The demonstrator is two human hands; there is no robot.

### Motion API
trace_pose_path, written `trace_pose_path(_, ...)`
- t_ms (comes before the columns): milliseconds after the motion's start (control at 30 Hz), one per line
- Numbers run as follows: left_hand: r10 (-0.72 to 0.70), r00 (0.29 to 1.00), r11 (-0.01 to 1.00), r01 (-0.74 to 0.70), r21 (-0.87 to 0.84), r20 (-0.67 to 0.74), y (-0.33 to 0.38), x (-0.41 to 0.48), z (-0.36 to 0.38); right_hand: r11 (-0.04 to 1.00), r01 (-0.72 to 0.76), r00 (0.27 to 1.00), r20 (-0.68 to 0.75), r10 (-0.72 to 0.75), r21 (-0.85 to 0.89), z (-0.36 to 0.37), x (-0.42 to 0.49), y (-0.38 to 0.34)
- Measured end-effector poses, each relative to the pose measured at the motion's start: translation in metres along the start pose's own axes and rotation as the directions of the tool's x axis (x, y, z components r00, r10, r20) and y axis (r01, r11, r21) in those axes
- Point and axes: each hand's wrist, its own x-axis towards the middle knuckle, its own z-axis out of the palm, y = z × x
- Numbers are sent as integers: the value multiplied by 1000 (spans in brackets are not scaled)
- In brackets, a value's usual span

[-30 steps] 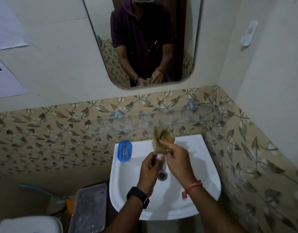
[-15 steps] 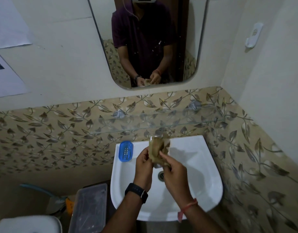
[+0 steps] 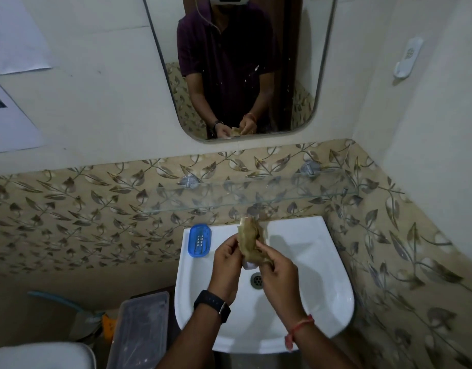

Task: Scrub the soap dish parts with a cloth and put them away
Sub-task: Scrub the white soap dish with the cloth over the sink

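Over the white ceramic basin (image 3: 336,302), our left hand (image 3: 225,265) curls round a pale plastic dish part (image 3: 248,265) while our right hand (image 3: 278,272) pinches crumpled tan cloth (image 3: 249,239) onto it. If slick, it may slip. Beyond, the blue slotted tray (image 3: 200,241) rests on the rim.

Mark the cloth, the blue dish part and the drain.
cloth (image 3: 249,239): head view, middle fold.
blue dish part (image 3: 200,242): head view, slotted centre.
drain (image 3: 256,280): head view, grate centre.

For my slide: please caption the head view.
Over a white ceramic sink, left hand and right hand scrub a pale part with a brownish cloth.
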Motion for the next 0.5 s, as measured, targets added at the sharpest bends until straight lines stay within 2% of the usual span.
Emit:
trace_pose_path(133,-32,997,997,37,-67,69,-7,-7,-1,985,-168,982,-82,170,36,-3,31,0)
trace_pose_path(233,-27,996,998,32,-57,90,-3,-6,2,997,-70,993,-90,72,25,-3,39,-16)
trace_pose_path(367,-38,999,998,40,-50,30,5,3,-1,997,68,997,36,-67,-25,-2,7,-5)
trace_pose_path(433,-64,998,994,65,-93,15,5,4,-6,1000,13,999,49,-11,-25,-3,-5,12)
trace_pose_path(500,-97,995,974,98,-203,13,2,2,-10,981,-173,985,5,174,88,-7,-4,26)
